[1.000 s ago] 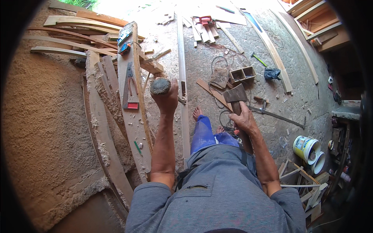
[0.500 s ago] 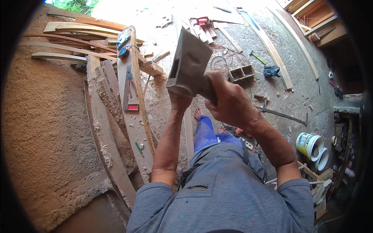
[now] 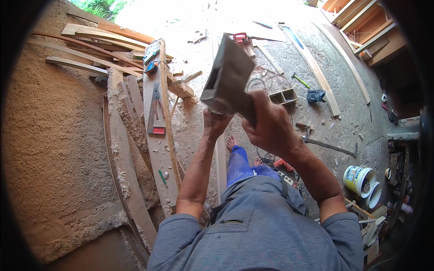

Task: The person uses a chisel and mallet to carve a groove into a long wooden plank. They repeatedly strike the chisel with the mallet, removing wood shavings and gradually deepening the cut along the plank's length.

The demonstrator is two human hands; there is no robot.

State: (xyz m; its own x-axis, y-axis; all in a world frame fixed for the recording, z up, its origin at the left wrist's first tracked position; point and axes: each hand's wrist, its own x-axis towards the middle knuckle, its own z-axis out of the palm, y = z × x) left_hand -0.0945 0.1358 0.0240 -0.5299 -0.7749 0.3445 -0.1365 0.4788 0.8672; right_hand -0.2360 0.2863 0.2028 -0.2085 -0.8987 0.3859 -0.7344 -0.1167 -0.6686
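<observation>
A grey-brown block-shaped tool [image 3: 233,74] with a dark slot along its left side is held up before my chest, tilted, its far end higher. My right hand [image 3: 270,121] is shut around the narrower part jutting from its lower right. Just below the block's lower end is my left hand [image 3: 216,123]; its fingers are hidden behind the block. Beyond the left wrist, a try square [image 3: 157,117] with a red-marked stock and pliers [image 3: 158,106] lie on a long board [image 3: 159,147], along with a blue-and-black tape measure [image 3: 150,67].
Curved planks [image 3: 92,38] are stacked at the far left beside a sawdust heap [image 3: 68,135]. On the concrete floor are a bar clamp [image 3: 327,144], a green-handled hammer [image 3: 301,81], a two-compartment wooden box [image 3: 284,96] and long boards [image 3: 316,74]. White buckets [image 3: 359,180] stand at right.
The view has turned slightly, so the board and planks on the left appear further right and lower. The block tool and both hands have shifted slightly right, my right hand keeping its grip.
</observation>
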